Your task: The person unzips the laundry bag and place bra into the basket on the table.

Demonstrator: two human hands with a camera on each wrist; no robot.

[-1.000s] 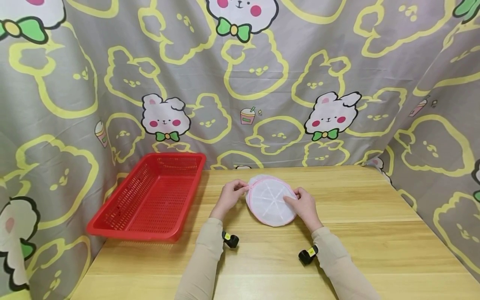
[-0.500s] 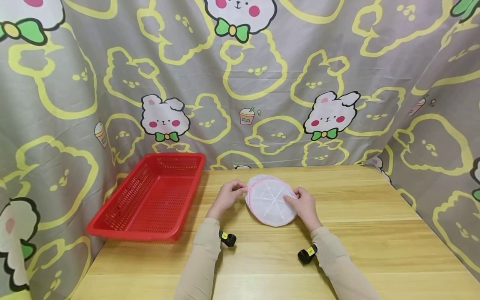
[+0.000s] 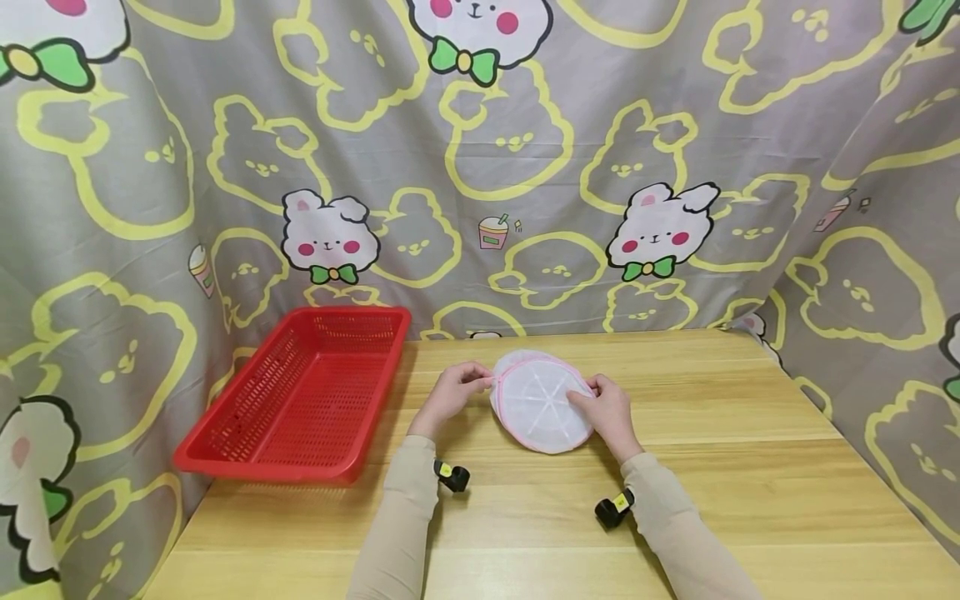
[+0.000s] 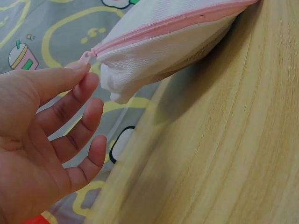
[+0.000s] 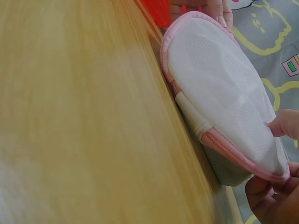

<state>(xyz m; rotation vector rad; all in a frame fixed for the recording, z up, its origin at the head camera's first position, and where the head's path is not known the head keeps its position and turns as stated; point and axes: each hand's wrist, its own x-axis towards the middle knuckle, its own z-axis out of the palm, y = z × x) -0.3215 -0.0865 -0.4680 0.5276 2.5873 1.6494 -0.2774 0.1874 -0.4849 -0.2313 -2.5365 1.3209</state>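
A round white mesh laundry bag (image 3: 546,408) with a pink zipper edge stands tilted over the table in the head view. My left hand (image 3: 452,396) pinches the small pink zipper pull (image 4: 86,57) between thumb and index finger, its other fingers loosely bent. On the bag's other side, my right hand (image 3: 609,415) grips the rim, thumb on the mesh face and fingers behind. In the right wrist view, a cream elastic tab (image 5: 192,114) covers part of the pink zipper (image 5: 229,151). The bag's far side is mostly hidden.
A red perforated plastic basket (image 3: 307,412) stands on the left of the wooden table (image 3: 720,467). A grey curtain (image 3: 420,158) with cartoon prints hangs behind and on both sides. Black wrist cameras (image 3: 453,477) sit on both sleeves.
My left hand has shifted slightly to the left, with the zipper pull still pinched. The right hand and the bag hold almost the same place.
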